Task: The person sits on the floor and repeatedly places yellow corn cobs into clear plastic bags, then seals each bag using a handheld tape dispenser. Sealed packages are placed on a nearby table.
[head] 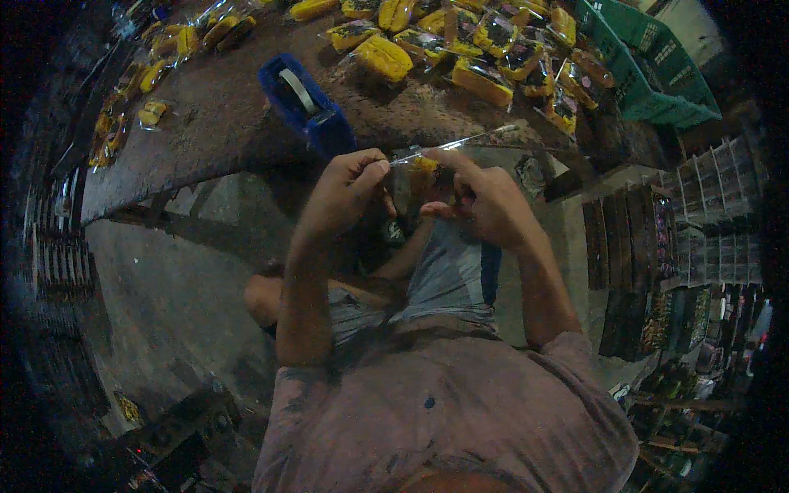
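Note:
My left hand (354,185) pinches the edge of a clear plastic wrapper (453,145) between thumb and finger, above the near edge of the table. Something yellow shows below the wrapper, between the hands; what it is cannot be made out. My right hand (487,197) is at the wrapper's other side, its index finger along the plastic and its thumb apart; whether it grips the wrapper is unclear. Just beyond my left hand stands a blue tape dispenser (330,126) with a roll of tape (298,91) in it. Yellow bread pieces in clear wrappers (383,58) lie in a pile beyond.
More wrapped yellow pieces (187,42) line the left side of the wooden table (216,117), with a small one (152,113) apart. A green plastic crate (669,101) stands at the right rear. Racks (715,185) are at the right. My legs are under the table's edge.

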Action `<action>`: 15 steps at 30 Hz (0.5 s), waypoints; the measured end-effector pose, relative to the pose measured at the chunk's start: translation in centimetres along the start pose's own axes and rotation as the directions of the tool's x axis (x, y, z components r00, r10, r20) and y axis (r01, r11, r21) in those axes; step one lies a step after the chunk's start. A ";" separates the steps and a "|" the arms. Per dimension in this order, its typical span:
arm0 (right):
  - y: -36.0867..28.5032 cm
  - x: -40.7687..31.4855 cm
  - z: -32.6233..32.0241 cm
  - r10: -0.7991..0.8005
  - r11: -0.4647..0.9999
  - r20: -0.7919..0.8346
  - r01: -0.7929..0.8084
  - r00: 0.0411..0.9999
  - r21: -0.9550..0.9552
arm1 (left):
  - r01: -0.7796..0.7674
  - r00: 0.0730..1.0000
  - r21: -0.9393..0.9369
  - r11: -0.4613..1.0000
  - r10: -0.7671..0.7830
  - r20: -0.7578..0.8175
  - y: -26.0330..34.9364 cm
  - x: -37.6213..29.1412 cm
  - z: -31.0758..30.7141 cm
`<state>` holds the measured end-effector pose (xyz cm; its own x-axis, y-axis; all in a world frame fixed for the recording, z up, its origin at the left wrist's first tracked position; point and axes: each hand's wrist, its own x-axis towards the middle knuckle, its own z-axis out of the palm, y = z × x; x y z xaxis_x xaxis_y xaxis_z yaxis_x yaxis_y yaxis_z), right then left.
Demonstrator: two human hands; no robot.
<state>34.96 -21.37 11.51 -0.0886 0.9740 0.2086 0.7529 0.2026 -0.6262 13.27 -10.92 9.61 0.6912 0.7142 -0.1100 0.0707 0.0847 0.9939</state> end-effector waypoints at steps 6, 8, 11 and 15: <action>0.8 0.3 0.5 0.025 0.999 0.103 -0.020 0.994 -0.049 | -0.063 0.994 0.066 0.996 0.056 0.099 -0.7 -0.3 0.3; 0.3 0.9 0.1 0.047 0.996 0.166 -0.034 0.985 -0.081 | -0.093 0.989 0.136 0.986 0.075 0.128 -1.1 0.0 0.4; -0.4 1.4 -1.8 0.242 0.970 0.421 -0.209 0.874 -0.125 | -0.111 0.988 0.206 0.972 0.085 0.132 -1.4 0.1 0.3; 0.0 -0.3 -4.8 0.103 0.994 0.142 -0.108 0.984 0.025 | -0.028 0.998 0.175 0.984 0.017 0.063 -1.5 -0.8 -0.3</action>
<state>38.15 -22.15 15.07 -0.1018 0.9942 0.0339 0.7415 0.0986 -0.6636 12.38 -11.45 8.24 0.7366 0.6700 -0.0922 0.1761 -0.0583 0.9827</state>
